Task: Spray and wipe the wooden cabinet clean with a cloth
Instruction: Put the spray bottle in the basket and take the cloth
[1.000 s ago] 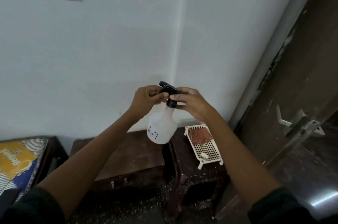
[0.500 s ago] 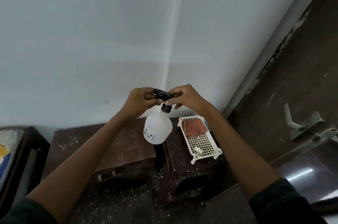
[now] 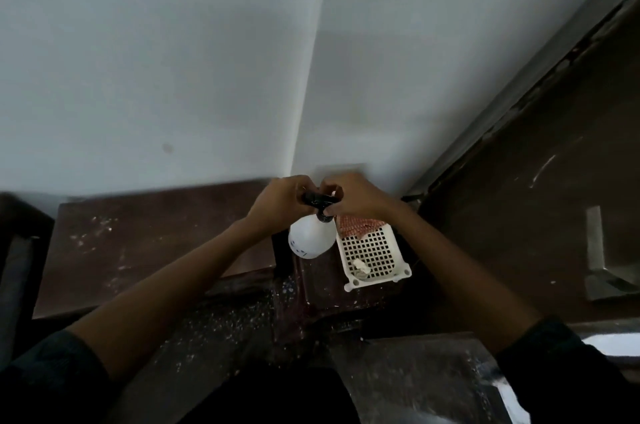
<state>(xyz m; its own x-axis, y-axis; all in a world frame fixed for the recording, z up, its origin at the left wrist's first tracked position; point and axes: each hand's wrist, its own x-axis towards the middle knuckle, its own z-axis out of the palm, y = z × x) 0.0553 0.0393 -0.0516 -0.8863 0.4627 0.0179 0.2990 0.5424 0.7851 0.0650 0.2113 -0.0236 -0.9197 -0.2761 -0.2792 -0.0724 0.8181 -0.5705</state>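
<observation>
Bottle (image 3: 313, 240) hangs from left hand (image 3: 280, 202) (right hand (image 3: 360, 200) too).

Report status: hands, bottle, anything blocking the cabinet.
Left hand and right hand both grip spray bottle at its black head. Cabinet top dusty, unwiped. Cloth sits in basket, untouched.

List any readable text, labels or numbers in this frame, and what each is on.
Nothing here can be read as text.
On the spray bottle: a few dark marks low on the white body, too small and blurred to read.
On the basket, cloth and cabinet: no writing visible.
</observation>
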